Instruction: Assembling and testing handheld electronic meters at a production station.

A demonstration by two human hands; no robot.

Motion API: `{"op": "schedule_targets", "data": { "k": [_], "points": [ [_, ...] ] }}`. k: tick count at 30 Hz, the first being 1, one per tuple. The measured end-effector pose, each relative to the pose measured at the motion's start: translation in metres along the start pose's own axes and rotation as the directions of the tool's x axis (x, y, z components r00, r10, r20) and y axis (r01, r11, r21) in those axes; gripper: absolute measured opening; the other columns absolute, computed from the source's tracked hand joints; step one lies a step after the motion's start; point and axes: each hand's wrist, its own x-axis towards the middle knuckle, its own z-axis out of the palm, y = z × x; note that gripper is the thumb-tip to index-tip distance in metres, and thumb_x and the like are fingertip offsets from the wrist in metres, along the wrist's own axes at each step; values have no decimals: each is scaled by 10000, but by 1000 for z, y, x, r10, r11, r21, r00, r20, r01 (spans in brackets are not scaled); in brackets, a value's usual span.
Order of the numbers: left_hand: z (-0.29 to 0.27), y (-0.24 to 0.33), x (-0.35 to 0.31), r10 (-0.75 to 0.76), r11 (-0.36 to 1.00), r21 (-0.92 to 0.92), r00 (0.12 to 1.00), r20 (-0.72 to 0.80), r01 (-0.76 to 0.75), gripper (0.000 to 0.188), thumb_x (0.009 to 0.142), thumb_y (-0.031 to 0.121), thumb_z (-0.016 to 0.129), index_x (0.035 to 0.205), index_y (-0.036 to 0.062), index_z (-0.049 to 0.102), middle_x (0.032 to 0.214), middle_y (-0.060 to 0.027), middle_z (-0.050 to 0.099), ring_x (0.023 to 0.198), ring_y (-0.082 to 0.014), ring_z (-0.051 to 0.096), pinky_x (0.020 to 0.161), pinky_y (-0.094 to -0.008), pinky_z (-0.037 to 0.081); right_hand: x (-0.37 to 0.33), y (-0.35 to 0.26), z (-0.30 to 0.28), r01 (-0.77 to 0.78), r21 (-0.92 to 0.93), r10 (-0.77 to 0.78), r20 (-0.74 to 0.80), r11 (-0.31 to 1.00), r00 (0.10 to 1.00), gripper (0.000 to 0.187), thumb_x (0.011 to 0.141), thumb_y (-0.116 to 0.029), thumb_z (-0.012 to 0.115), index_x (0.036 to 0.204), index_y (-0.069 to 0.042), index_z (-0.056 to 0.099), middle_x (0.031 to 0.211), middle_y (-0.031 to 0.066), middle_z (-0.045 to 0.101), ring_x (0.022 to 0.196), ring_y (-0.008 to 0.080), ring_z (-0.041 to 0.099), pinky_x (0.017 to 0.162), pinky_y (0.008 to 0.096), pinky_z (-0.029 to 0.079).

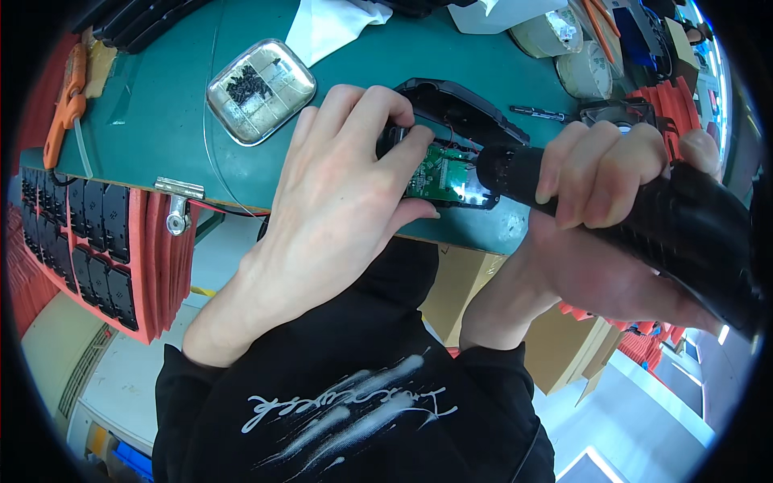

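Note:
My right hand [612, 185] is wrapped around a thick black electric screwdriver [684, 217], held slanting with its narrower nose toward the green circuit board [439, 173]. The driver's very tip cannot be made out against the board. The board sits in a black plastic housing [493, 203] at the table's near edge. My left hand [346, 161] grips the housing's left side, fingers bent over it and thumb along the near edge. Behind the board lies another curved black housing part [467, 105], with thin wires running between the two.
A metal tray [282, 113] holds small black screws [250, 84]. An orange glue gun [68, 113] lies far left, near a metal clamp [179, 201] on the table edge. Red foam trays [145, 266] carry black parts. A marker [539, 113] and tape rolls [585, 72] are at right.

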Motion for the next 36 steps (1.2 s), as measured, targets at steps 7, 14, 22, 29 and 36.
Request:
{"op": "schedule_targets", "data": {
  "k": [7,14,22,29,36],
  "points": [
    [0,-1,-1,-4,1000,1,1000,-3,4,580,627,177,911,1150,11,725,1190,-92,576,1090,-308,546,914,-429,480,-5,5,7,38,63,-27,-161,997,987,1138,879,-918,304,1504,28,406,745,70,492,539,174,463,513,338,405],
    [0,0,1,-4,1000,8,1000,6,3,585,626,179,912,1155,12,725,1198,-91,578,1093,-307,548,919,-430,481,-7,4,5,60,110,-38,-192,992,981,1043,911,-860,324,1476,10,433,746,68,504,545,173,479,526,329,419],
    [1,-1,0,6,1000,1,1000,11,-6,614,614,179,911,1175,15,722,1216,-95,575,1109,-305,544,915,-427,480,-7,-5,8,98,113,-71,-228,989,971,898,955,-775,372,1426,-18,480,752,62,524,559,167,506,550,314,442],
    [1,6,-7,46,997,-54,982,-185,-57,450,611,90,897,1029,22,744,1099,-88,628,1010,-295,582,838,-410,486,-2,-18,9,92,240,-51,-172,966,984,691,999,-656,427,1318,-53,538,774,49,554,584,154,555,571,295,473],
    [-11,-5,-9,119,991,92,933,-338,-93,285,644,0,865,899,20,739,996,-81,655,934,-279,603,782,-387,483,20,-27,7,-63,178,60,23,982,998,500,1017,-504,496,1251,-66,555,756,27,545,593,156,551,604,309,475]
  ]
}}
